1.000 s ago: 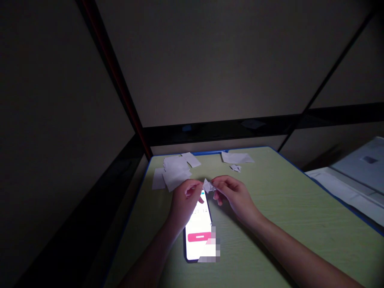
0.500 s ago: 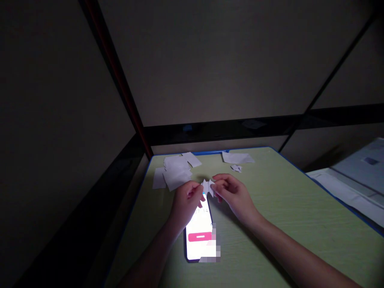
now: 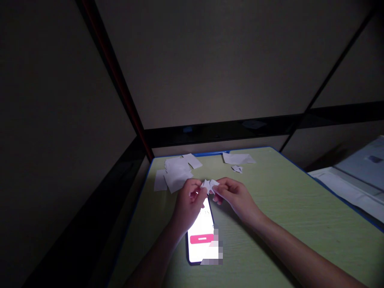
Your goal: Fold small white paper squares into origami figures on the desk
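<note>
Between my two hands is a small piece of folded white paper (image 3: 209, 186) with pointed corners. My left hand (image 3: 190, 202) pinches its left side between thumb and fingers. From the other side, the thumb and fingers of my right hand (image 3: 235, 195) grip its right part. Below them a phone (image 3: 201, 250) lies on the table with its screen lit white and a red button showing. My left hand and wrist cover part of the phone's screen.
Several white paper sheets (image 3: 177, 176) lie overlapped at the table's far left. Another sheet (image 3: 240, 159) is near the back edge, with a small folded paper piece (image 3: 237, 169) in front of it. The green table (image 3: 285, 208) has a blue rim; white boards or papers (image 3: 357, 196) stand at the right.
The fingers have shifted on the folded paper, and more of it shows now between my hands. My left hand has moved slightly to the right. The view has shifted a little.
</note>
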The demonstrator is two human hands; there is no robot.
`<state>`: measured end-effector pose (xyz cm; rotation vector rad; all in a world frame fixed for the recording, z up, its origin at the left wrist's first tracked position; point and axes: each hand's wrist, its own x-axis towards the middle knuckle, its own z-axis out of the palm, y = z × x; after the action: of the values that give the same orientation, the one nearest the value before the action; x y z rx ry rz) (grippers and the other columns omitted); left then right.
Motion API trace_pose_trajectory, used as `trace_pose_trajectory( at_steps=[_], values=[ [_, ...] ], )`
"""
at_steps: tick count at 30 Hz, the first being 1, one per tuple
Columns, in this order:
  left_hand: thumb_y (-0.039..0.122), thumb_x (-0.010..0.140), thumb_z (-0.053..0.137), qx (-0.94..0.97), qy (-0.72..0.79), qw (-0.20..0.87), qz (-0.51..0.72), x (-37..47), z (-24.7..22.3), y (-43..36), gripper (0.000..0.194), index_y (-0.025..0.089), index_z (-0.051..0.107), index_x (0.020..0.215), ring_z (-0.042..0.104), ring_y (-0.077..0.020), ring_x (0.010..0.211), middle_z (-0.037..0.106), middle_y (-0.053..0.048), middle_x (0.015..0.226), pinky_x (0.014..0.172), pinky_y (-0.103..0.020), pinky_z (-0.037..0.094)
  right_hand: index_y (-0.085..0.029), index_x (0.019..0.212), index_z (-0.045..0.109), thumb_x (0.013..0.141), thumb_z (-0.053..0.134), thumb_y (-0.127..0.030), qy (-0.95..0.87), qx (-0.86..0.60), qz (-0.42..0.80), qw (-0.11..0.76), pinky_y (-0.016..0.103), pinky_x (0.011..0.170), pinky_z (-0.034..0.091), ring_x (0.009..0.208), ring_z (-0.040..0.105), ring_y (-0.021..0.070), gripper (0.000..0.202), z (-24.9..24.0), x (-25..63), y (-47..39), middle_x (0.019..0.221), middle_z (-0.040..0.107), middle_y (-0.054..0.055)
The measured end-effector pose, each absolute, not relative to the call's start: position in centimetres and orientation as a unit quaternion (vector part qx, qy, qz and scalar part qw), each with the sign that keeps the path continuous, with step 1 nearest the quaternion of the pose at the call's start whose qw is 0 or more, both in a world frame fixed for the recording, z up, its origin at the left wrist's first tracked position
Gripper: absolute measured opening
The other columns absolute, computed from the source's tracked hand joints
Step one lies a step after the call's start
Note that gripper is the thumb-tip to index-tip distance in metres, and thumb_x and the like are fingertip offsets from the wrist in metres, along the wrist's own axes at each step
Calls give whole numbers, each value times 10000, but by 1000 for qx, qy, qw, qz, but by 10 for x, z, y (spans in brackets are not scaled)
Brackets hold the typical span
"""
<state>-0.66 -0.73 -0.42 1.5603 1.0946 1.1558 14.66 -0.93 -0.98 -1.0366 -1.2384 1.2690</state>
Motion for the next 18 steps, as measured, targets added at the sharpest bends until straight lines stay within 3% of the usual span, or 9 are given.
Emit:
trace_pose_trajectory(
  at_steps=[3,8,13,18],
  values=[
    [276,799,513,636,446,417,472,-8,-6,-8,185,173,506,952,567,-103,611,595,-15,801,507,-192,415,-161,701,562,733,619,-330,-525,-436,524,510,245,473,348,468,466,99,181,-10,147,-10,540,549,-18],
    [252,768,550,659,454,379,464,-7,-6,-6,162,161,562,902,580,-136,729,613,-31,814,607,-217,433,-155,694,567,720,625,-306,-584,-428,494,481,232,501,340,516,430,91,163,-7,145,-14,565,490,-42],
    [234,764,543,681,457,359,445,-7,-4,-6,97,150,587,742,542,-120,643,607,-12,710,582,-212,409,-154,720,570,748,588,-267,-614,-439,457,469,239,531,350,561,433,103,118,-1,147,-15,608,492,-28],
    [257,757,555,636,462,388,481,-9,-6,-1,115,146,580,737,534,-119,632,586,1,674,577,-208,407,-160,787,588,773,564,-275,-625,-441,428,482,252,571,372,612,460,120,118,2,149,-14,672,528,-5]
  ],
)
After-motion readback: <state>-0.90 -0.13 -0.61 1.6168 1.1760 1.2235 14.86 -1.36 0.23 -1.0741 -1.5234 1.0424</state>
